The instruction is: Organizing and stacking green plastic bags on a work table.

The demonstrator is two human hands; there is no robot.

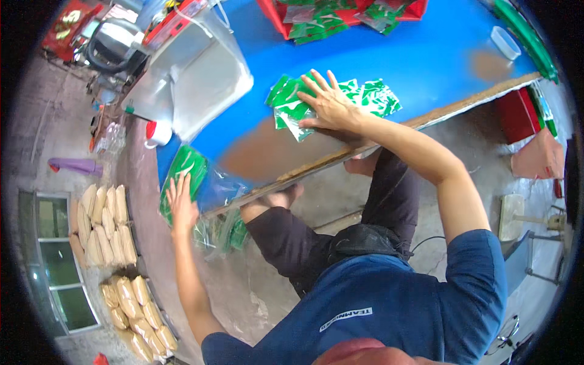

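My right hand (pixel 331 106) lies spread over several green and clear plastic packets (pixel 380 97) near the front edge of the blue table (pixel 438 61). Its palm hides part of them. At the table's left corner, my left hand (pixel 181 204) rests with straight fingers on a flat green plastic packet (pixel 190 167). Neither hand has its fingers closed round anything. Beside the left hand, clear plastic bags (pixel 222 185) lie at the table edge, and more green and clear plastic hangs below it.
A red tray (pixel 277 21) of green packets stands at the far side. To the left are a large translucent container (pixel 213 85) and a white red-lidded jar (pixel 159 134). A clear dish (pixel 505 42) sits far right. Filled tan bags (pixel 103 225) are stacked beyond the table at left.
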